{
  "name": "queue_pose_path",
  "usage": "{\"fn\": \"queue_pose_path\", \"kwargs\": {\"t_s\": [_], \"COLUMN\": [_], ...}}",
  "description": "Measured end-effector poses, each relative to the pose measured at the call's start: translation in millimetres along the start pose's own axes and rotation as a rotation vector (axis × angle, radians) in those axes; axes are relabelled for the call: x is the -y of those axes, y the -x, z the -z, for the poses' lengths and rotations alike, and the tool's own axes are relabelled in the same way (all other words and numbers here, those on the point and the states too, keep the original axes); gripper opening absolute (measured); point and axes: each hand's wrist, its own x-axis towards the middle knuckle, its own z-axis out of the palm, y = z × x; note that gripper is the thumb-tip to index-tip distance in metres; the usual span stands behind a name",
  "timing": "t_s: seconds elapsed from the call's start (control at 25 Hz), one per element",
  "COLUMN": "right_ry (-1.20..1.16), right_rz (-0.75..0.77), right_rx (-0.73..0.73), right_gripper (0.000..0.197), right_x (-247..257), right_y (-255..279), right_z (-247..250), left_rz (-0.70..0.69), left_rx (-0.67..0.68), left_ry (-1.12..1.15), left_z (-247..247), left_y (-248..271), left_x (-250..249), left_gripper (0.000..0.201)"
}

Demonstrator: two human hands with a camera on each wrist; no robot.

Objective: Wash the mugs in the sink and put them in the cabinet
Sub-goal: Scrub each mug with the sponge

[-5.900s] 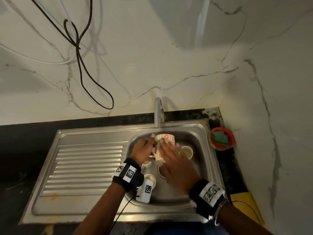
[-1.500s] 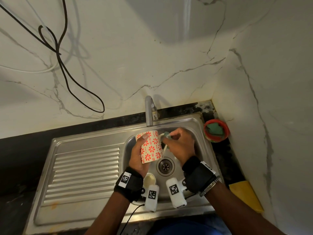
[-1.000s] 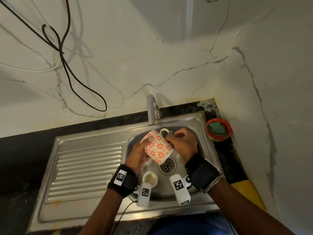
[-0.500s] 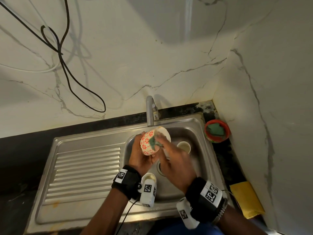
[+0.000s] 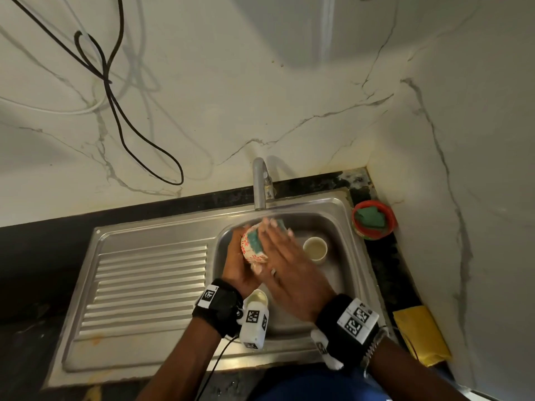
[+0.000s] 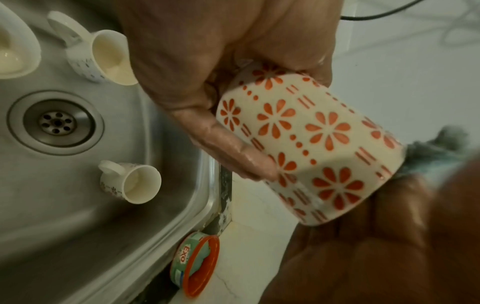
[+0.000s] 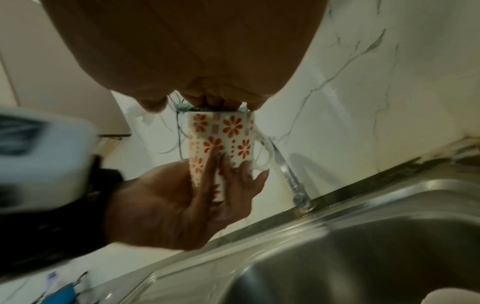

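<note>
Over the steel sink [image 5: 162, 287], the left hand [image 5: 240, 269] grips a red-flowered mug [image 6: 309, 142] – fingers curled round it. At its 3 o'clock, the right hand [image 5: 289, 270], fingers straight, presses a green scrubber [image 5: 256, 241] on its base.

The sink basin [image 5: 344, 227] is the landmark. The tap [image 5: 259, 183] stands behind it, the drainboard [image 5: 150, 285] lies to its left, and the soap tub [image 5: 373, 219] sits just right of it. Small cups [image 5: 315, 248] stand inside it; the held mug [image 5: 253, 244] hangs above it.

Cream mug [image 6: 309, 131] with orange flowers; green scrubber [image 5: 254, 241].
</note>
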Motion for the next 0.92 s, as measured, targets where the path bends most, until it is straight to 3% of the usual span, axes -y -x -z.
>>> {"fn": "queue_pose_path", "kwargs": {"t_s": [0.12,0.2,0.32,0.48,0.64,0.72,0.84,0.92], "right_ry": [0.049,0.041,0.069,0.077,-0.218,-0.416,-0.883,-1.203], "right_rz": [-0.098,-0.065,0.08,-0.027,-0.127,-0.27,-0.529,-0.624], "right_rx": [-0.037,-0.067,-0.092,-0.118,-0.265,-0.329,-0.331,-0.358], "right_gripper": [0.066,0.063,0.059,0.074,0.08,0.078,0.058,0.04], "right_x": [-18,-16,-13,-26,-28,-29,-32,-35], "right_y": [-8,8,12,-11,6,3,-13,-20], "right_z": [2,-5,-9,7,-3,0,3,1], "left_rz": [0.001,0.02,0.075,0.044,-0.013,-0.082,-0.238,-0.299], "left_rx": [0.074,0.08,0.102,0.094,0.01,-0.071,-0.113,-0.133], "left_ry": [0.014,0.027,-0.019,-0.022,-0.188,-0.3,-0.381,-0.375], "left_z": [2,3,1,-4,4,5,-7,-13], "left_y": [-4,-6,-5,-7,-8,-8,-5,-5], "left_x": [-3,-7,-6,-7,-13,-12,-9,-3], "left_gripper": [0.077,0.083,0.076,0.074,0.075,0.069,0.06,0.058]}}
